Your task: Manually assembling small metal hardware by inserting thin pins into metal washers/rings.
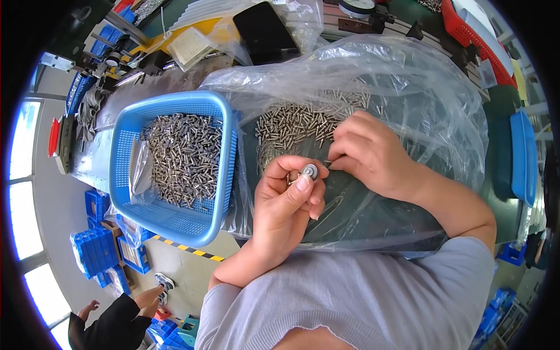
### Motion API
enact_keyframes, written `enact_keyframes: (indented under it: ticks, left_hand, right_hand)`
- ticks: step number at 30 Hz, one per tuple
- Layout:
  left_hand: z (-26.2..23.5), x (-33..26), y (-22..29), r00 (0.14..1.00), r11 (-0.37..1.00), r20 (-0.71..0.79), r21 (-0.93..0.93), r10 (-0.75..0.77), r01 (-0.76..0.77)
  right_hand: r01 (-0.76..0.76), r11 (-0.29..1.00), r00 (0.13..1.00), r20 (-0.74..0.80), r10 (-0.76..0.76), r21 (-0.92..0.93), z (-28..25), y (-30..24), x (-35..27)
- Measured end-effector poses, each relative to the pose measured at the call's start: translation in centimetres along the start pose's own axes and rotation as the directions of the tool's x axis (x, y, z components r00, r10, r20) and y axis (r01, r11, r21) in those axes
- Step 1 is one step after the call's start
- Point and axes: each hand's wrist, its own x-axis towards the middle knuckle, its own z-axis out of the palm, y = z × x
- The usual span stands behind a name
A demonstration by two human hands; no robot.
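My left hand (284, 201) is closed, its thumb and fingers gripping a small round metal ring-like part (310, 171) with a dark centre. Just to its right, my right hand (373, 154) pinches a thin metal pin (328, 162), mostly hidden by the fingertips, close beside the round part. Behind both hands, a heap of small metal pins (291, 123) lies on a clear plastic sheet (408, 76). Left of my left hand stands a blue plastic basket (219, 105) holding many more small metal pins (184, 154) and a clear plastic bag (140, 169).
A black phone (265, 32) lies at the back of the bench. A dial gauge (357, 7) stands behind the sheet. Red trays (466, 35) and a blue tray (522, 157) flank the right side. Another person (116, 321) is at the lower left, near stacked blue crates (93, 254).
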Motion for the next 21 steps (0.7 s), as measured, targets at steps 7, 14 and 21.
enact_keyframes:
  ticks: [7, 14, 21]
  left_hand:
    - [0.0, 0.1, 0.0, 0.990, 0.990, 0.020, 0.031, -0.138, 0.137]
    - [-0.3, 0.1, 0.0, 0.969, 0.973, 0.094, 0.018, -0.229, 0.228]
    - [0.1, 0.0, 0.0, 0.966, 0.968, 0.056, 0.036, -0.251, 0.249]
  right_hand:
    - [-0.393, 0.759, 0.919, 0.217, 0.328, 0.519, -2.0, -1.4, 0.1]
    - [-0.420, 0.700, 0.908, 0.280, 0.313, 0.578, -2.2, -2.0, 0.0]
    - [-0.366, 0.716, 0.930, 0.254, 0.265, 0.594, -2.0, -2.2, -0.1]
